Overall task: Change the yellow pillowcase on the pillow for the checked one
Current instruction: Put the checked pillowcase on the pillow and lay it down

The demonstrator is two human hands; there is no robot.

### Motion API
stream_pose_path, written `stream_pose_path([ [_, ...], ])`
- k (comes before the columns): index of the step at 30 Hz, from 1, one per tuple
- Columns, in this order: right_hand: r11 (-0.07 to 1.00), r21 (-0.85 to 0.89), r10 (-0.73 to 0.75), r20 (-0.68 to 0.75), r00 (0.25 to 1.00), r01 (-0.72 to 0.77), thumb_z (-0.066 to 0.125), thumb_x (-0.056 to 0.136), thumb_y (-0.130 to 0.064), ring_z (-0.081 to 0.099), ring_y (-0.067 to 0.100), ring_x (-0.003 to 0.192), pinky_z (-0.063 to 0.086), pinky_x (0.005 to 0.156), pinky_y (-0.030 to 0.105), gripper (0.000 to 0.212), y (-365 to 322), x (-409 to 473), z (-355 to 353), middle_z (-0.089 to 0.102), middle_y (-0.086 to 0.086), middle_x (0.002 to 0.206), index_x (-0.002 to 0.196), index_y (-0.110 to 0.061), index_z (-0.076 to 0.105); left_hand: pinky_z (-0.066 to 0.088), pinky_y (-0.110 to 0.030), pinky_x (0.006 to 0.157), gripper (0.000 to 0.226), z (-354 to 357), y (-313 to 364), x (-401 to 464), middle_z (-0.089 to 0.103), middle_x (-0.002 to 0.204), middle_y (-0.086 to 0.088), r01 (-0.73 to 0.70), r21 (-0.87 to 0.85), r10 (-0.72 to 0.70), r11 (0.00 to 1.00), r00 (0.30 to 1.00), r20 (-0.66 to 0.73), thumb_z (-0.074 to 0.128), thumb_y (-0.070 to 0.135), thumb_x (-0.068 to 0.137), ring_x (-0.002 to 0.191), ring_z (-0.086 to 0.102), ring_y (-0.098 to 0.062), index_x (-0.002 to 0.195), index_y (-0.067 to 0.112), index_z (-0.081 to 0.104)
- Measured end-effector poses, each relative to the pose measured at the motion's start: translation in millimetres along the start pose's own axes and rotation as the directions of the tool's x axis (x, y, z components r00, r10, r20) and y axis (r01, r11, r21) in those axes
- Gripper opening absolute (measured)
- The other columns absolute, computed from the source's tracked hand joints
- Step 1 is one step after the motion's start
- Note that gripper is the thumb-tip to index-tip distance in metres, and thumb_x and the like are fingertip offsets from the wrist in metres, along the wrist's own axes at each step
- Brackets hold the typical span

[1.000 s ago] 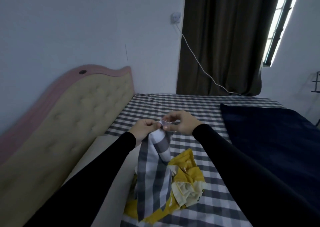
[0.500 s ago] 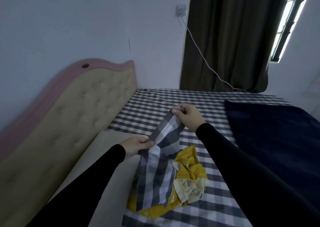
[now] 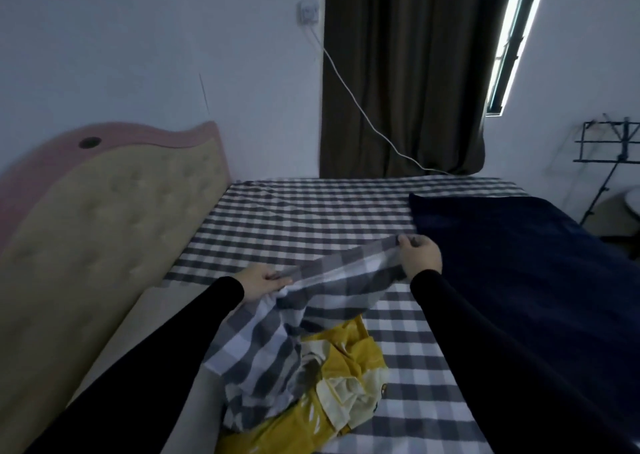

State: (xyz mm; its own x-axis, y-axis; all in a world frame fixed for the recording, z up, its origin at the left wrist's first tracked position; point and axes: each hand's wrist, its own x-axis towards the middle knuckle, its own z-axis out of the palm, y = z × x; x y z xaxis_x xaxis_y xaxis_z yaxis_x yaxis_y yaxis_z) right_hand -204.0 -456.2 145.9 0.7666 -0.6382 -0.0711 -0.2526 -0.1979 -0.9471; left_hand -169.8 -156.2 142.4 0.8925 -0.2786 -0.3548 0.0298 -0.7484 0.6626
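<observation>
I hold a grey-and-white checked pillowcase (image 3: pixel 277 336) stretched between both hands above the bed. My left hand (image 3: pixel 261 282) pinches one end of its top edge and my right hand (image 3: pixel 420 258) pinches the other end, further right and a little higher. The rest of the case hangs down and drapes over a crumpled yellow pillowcase (image 3: pixel 343 384) lying on the bed sheet. A bare beige pillow (image 3: pixel 138 342) lies along the headboard, under my left forearm.
The bed has a checked sheet (image 3: pixel 311 218) and a dark blue blanket (image 3: pixel 519 263) on its right half. A padded beige-and-pink headboard (image 3: pixel 104 211) rises at left. A white cable (image 3: pixel 363 117) runs from a wall socket to the bed. A black stand (image 3: pixel 609 155) is at far right.
My hands, first together on one corner of the checked pillowcase, have drawn apart along its edge. The left went down and left, the right went right, spreading the case wide.
</observation>
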Motion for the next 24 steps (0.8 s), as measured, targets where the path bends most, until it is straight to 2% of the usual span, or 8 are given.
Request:
stream_pose_path([
  [3, 0.969, -0.228, 0.106, 0.058, 0.993, -0.09, 0.051, 0.095, -0.033, 0.059, 0.026, 0.092, 0.042, 0.074, 0.029, 0.031, 29.3, 18.7, 6.8, 0.066, 0.012, 0.11, 0.112, -0.011, 0.064, 0.04, -0.023, 0.07, 0.034, 0.3, 4.0, 29.6, 0.057, 0.095, 0.006, 0.011, 0.039, -0.011, 0.999, 1.0, -0.002, 0.05, 0.056, 0.092, 0.086, 0.054, -0.014, 0.09, 0.024, 0.061],
  [6, 0.977, 0.016, 0.208, 0.103, 0.973, -0.21, 0.047, 0.098, -0.028, 0.06, 0.024, 0.079, 0.051, 0.065, 0.031, 0.035, 20.0, 41.1, 19.1, 0.062, 0.013, 0.104, 0.123, -0.004, 0.056, 0.042, -0.021, 0.086, 0.045, -19.5, 35.6, 60.3, 0.06, 0.119, 0.006, -0.067, 0.018, 0.067, 0.998, 0.997, -0.024, 0.048, 0.054, 0.093, 0.109, 0.057, -0.017, 0.114, 0.018, 0.066],
  [9, 0.951, 0.266, 0.116, 0.165, 0.979, -0.158, 0.045, 0.099, -0.024, 0.058, 0.021, 0.072, 0.054, 0.063, 0.032, 0.034, -25.4, 65.3, 30.5, 0.056, 0.013, 0.095, 0.121, 0.001, 0.053, 0.043, -0.015, 0.07, 0.039, -54.0, 92.2, 85.9, 0.069, 0.097, -0.007, -0.232, -0.004, 0.227, 0.973, 0.956, -0.188, 0.051, 0.042, 0.096, 0.091, 0.063, -0.024, 0.096, 0.008, 0.07],
  [11, 0.885, 0.461, 0.017, 0.112, 0.994, -0.067, 0.048, 0.097, -0.027, 0.063, 0.028, 0.081, 0.056, 0.075, 0.042, 0.018, -66.7, 78.3, 33.8, 0.061, 0.012, 0.093, 0.104, -0.012, 0.058, 0.04, -0.014, 0.06, 0.03, -84.2, 139.6, 87.8, 0.065, 0.078, -0.009, -0.359, -0.028, 0.325, 0.933, 0.873, -0.364, 0.053, 0.031, 0.097, 0.074, 0.057, -0.02, 0.081, 0.01, 0.066],
  [13, 0.84, 0.523, -0.152, -0.024, 0.988, 0.142, 0.052, 0.093, -0.034, 0.064, 0.03, 0.09, 0.053, 0.086, 0.051, 0.012, -106.9, 90.5, 30.9, 0.065, 0.01, 0.093, 0.086, -0.026, 0.057, 0.042, -0.025, 0.067, 0.028, -113.9, 183.6, 85.9, 0.067, 0.083, -0.014, -0.47, -0.004, 0.41, 0.883, 0.775, -0.482, 0.054, 0.03, 0.097, 0.076, 0.057, -0.02, 0.085, 0.008, 0.068],
  [17, 0.719, 0.427, -0.469, -0.284, 0.836, 0.548, 0.05, 0.096, -0.028, 0.057, 0.018, 0.087, 0.049, 0.084, 0.036, 0.014, -178.1, 80.4, -4.7, 0.06, 0.016, 0.101, 0.083, -0.032, 0.053, 0.045, -0.03, 0.07, 0.022, -153.4, 247.2, 68.5, 0.068, 0.083, -0.017, -0.63, 0.076, 0.539, 0.773, 0.589, -0.601, 0.06, 0.032, 0.092, 0.074, 0.057, -0.017, 0.079, 0.016, 0.067],
  [20, 0.633, 0.395, -0.557, -0.365, 0.746, 0.666, 0.049, 0.097, -0.029, 0.055, 0.012, 0.087, 0.047, 0.079, 0.023, 0.008, -197.5, 63.2, -28.5, 0.057, 0.012, 0.103, 0.091, -0.025, 0.053, 0.045, -0.028, 0.07, 0.019, -156.0, 266.5, 48.9, 0.067, 0.083, -0.015, -0.704, 0.121, 0.601, 0.699, 0.488, -0.633, 0.063, 0.034, 0.09, 0.074, 0.056, -0.015, 0.08, 0.019, 0.069],
  [24, 0.653, 0.178, -0.675, -0.306, 0.672, 0.736, 0.049, 0.098, -0.024, 0.049, 0.0, 0.082, 0.04, 0.074, 0.006, 0.006, -159.1, 36.5, -47.5, 0.05, 0.002, 0.1, 0.094, -0.02, 0.052, 0.045, -0.028, 0.068, 0.021, -121.5, 238.0, 31.9, 0.066, 0.077, -0.003, -0.697, 0.09, 0.613, 0.712, 0.554, -0.564, 0.06, 0.035, 0.092, 0.073, 0.058, -0.016, 0.078, 0.021, 0.067],
])
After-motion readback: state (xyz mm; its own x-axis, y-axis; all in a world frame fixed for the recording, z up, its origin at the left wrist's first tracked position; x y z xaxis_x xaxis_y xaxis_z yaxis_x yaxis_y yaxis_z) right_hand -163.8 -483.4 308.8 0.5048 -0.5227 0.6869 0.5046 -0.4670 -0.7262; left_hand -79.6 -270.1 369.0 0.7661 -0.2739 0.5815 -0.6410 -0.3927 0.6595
